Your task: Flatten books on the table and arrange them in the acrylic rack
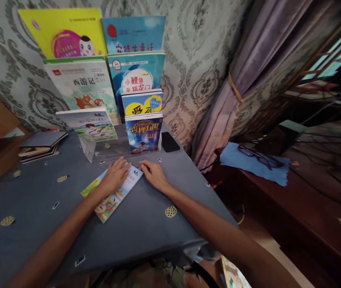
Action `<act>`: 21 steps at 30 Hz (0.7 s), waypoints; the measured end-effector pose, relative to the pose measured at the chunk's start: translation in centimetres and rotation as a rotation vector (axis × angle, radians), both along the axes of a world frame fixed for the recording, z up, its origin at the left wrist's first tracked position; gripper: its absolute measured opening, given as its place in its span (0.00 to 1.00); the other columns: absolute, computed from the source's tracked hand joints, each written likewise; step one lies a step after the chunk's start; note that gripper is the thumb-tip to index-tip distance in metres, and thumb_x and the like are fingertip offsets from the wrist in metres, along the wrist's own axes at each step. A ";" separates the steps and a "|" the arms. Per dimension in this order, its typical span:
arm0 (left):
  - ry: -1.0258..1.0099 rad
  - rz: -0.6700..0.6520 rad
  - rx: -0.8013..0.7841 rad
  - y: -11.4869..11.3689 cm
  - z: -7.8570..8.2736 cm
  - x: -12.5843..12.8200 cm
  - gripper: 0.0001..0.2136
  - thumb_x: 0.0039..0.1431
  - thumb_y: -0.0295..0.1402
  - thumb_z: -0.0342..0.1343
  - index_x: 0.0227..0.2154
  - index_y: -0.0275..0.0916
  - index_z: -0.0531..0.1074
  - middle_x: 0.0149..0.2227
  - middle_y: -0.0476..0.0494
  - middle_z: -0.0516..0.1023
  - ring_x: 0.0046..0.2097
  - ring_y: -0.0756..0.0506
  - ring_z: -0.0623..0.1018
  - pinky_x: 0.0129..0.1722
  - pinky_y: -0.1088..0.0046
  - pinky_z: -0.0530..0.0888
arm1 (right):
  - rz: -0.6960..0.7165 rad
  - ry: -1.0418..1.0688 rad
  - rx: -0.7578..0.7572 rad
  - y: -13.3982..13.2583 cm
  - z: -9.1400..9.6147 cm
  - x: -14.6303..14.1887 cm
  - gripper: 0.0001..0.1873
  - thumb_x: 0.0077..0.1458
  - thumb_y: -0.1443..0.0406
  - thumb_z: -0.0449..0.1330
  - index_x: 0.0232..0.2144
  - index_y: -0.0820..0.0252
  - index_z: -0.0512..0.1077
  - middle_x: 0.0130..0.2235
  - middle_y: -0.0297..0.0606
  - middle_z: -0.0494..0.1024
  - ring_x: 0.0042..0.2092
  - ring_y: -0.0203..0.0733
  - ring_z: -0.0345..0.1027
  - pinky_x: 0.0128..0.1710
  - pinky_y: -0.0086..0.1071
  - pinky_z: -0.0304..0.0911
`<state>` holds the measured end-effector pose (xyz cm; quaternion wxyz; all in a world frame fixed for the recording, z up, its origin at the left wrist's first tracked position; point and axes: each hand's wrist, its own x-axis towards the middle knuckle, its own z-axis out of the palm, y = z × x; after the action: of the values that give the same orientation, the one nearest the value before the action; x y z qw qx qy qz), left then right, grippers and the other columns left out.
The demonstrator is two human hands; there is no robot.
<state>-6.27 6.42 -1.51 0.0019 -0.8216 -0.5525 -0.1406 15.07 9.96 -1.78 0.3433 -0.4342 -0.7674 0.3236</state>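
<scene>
Room in a home, by my look: patterned wallpaper [179, 64], tied purple curtain [218, 104], cloth-covered table [38, 184], children's books [88, 82].

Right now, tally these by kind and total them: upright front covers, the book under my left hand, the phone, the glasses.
Upright front covers: 7
Book under left hand: 1
Phone: 1
Glasses: 1
Total: 10

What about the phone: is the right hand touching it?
No, the phone lies beside the rack, apart from the right hand.
</scene>
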 end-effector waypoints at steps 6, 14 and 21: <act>0.060 -0.125 0.012 -2.8 1.0 3.5 0.20 0.70 0.39 0.46 0.60 0.40 0.66 0.60 0.35 0.69 0.63 0.38 0.68 0.61 0.55 0.65 | -0.029 -0.050 0.020 0.1 0.2 0.0 0.16 0.68 0.65 0.49 0.48 0.57 0.75 0.39 0.38 0.84 0.47 0.42 0.76 0.50 0.34 0.64; 0.280 0.052 0.025 -4.4 2.6 6.0 0.13 0.68 0.33 0.47 0.49 0.34 0.71 0.49 0.32 0.76 0.51 0.36 0.75 0.51 0.57 0.72 | -0.041 -0.031 -0.005 0.1 0.4 0.0 0.16 0.69 0.63 0.48 0.46 0.57 0.75 0.38 0.39 0.85 0.45 0.42 0.77 0.47 0.33 0.65; 0.353 0.104 -0.090 -4.4 4.4 7.1 0.15 0.70 0.29 0.41 0.42 0.30 0.74 0.40 0.29 0.79 0.44 0.35 0.78 0.43 0.57 0.75 | -0.055 0.024 -0.019 0.1 0.5 0.1 0.17 0.69 0.63 0.48 0.47 0.58 0.76 0.38 0.39 0.85 0.43 0.43 0.78 0.47 0.34 0.65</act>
<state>0.82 2.03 2.91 0.0695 -0.8030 -0.5912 0.0308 15.18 10.05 -1.26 0.3571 -0.4546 -0.7478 0.3266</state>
